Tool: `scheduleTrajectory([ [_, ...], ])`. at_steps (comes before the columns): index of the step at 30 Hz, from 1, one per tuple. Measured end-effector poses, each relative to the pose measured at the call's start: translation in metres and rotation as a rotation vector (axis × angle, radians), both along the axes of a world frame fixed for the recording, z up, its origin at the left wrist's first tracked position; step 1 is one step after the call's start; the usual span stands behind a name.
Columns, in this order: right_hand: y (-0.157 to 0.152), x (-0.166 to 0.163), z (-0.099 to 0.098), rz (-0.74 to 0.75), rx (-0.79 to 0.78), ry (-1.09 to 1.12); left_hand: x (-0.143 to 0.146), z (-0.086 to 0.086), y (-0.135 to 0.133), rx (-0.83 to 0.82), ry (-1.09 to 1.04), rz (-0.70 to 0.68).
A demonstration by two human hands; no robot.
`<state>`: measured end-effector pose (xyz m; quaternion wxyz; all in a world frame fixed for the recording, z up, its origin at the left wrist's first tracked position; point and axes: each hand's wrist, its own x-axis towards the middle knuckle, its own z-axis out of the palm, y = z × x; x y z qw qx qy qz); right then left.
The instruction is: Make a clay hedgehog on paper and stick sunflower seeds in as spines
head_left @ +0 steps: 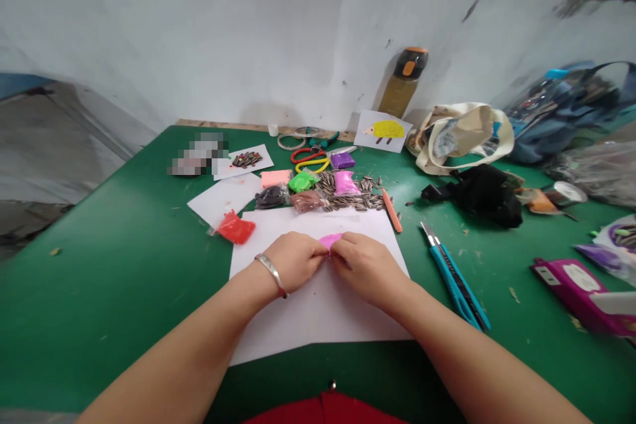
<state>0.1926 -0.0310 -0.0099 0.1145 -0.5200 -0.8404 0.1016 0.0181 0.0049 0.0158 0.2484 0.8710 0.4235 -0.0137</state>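
Observation:
A small piece of pink modelling clay [328,240] is pinched between my two hands above sheets of white paper [318,321]. My left hand [294,257], with a silver bracelet at the wrist, is closed on the clay's left side. My right hand [366,264] has its fingers closed on the right side, and their tips hide part of the clay. Just beyond the paper lies a pile of striped sunflower seeds [365,201]. A pink clay packet [346,183] rests on the seeds, beside green [303,180] and brown [309,201] packets.
A red clay packet [237,227] lies at the paper's left corner. To the right are an orange clay tool [392,211] and a blue utility knife [454,278] with blade showing. Scissors [312,165], a hedgehog picture [382,132] and a bottle [400,89] stand or lie near the wall.

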Motion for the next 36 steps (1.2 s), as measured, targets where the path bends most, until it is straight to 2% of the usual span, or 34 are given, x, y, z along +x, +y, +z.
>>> scheduleTrajectory([
  [15, -0.0034, 0.0, 0.0031, 0.024, -0.028, 0.02, -0.0008, -0.006, 0.0009, -0.003, -0.062, 0.004],
  [29, -0.0021, -0.0022, -0.0013, 0.029, -0.094, 0.043, -0.0021, 0.0006, 0.0009, -0.053, -0.008, -0.015],
  [36, -0.0016, -0.0032, -0.0031, 0.004, -0.082, 0.005, -0.0046, 0.0008, 0.0, -0.037, 0.002, -0.07],
])
